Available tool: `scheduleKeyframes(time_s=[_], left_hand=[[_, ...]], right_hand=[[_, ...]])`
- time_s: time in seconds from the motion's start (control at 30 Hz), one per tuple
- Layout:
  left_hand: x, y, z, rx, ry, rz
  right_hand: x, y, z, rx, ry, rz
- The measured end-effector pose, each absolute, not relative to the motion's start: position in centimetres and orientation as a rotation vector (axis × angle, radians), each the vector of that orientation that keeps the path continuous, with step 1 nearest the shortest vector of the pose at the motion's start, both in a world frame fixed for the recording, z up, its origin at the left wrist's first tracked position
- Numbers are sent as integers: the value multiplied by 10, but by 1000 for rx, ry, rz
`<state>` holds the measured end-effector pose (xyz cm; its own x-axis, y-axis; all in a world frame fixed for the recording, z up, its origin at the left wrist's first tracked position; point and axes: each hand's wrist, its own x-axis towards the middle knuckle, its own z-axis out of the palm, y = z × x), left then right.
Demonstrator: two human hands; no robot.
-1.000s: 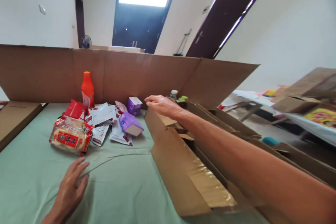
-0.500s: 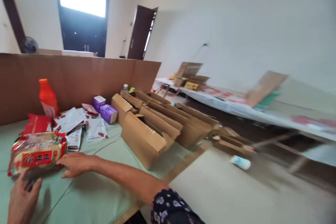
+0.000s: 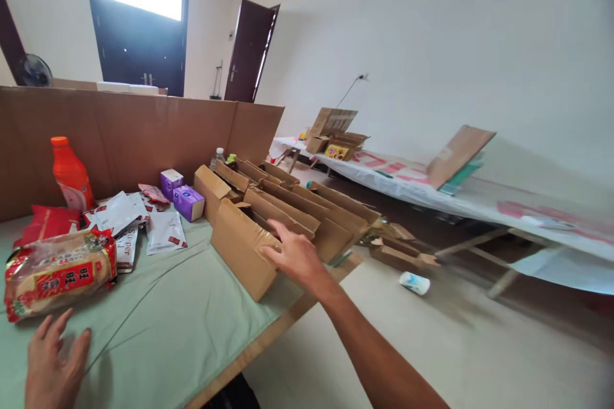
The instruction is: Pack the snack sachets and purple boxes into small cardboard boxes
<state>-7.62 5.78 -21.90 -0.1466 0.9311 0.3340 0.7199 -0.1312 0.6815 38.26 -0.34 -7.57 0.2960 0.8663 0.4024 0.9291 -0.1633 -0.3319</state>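
My right hand (image 3: 293,257) reaches out with fingers spread, resting on the near end of a row of flattened cardboard boxes (image 3: 240,249) at the table's right edge. It holds nothing. My left hand (image 3: 54,364) lies flat and open on the green cloth (image 3: 167,313) near the bottom left corner. Just beyond it sits a red and clear snack bag (image 3: 57,271). Further back are white sachets (image 3: 163,230), two purple boxes (image 3: 188,201), a red packet (image 3: 45,223) and an orange bottle (image 3: 71,174).
A tall cardboard wall (image 3: 144,134) closes the back of the table. More boxes lie on the floor (image 3: 400,255) beside a white container (image 3: 415,282). A second long table (image 3: 460,198) with cardboard stands at the right. Dark doors are behind.
My view has swung right and the boxes now sit nearer the middle. My right hand left the snack bag and moved across to the cardboard boxes. My left hand stays low on the cloth.
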Motion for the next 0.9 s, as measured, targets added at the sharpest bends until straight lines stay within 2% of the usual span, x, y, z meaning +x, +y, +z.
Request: scheduleKeyframes(time_s=[0.1,0.27,0.4,0.5,0.63,0.8,0.9], left_hand=[[-51,36,-198,1780,1836,1161],[-46,-13,-137,1901,1615,1211],[-52,-69,-96,2040,1464,1310],[-51,-102,-78,2133,1430,1297],[-54,-114,-65,2379,1392,1019],[-57,-110,-64,2655,1258,662],[-58,-113,-70,2742,1336,700]], right_hand=[[379,-13,-80,-1829,-1841,79],[322,-30,-74,-1065,-2261,-30],[280,-36,-66,-775,-2447,85],[260,-41,-66,-649,-2467,188],[259,-52,-62,-537,-2401,257],[281,-66,-57,-686,-2479,153],[290,-69,-65,-829,-2484,120]])
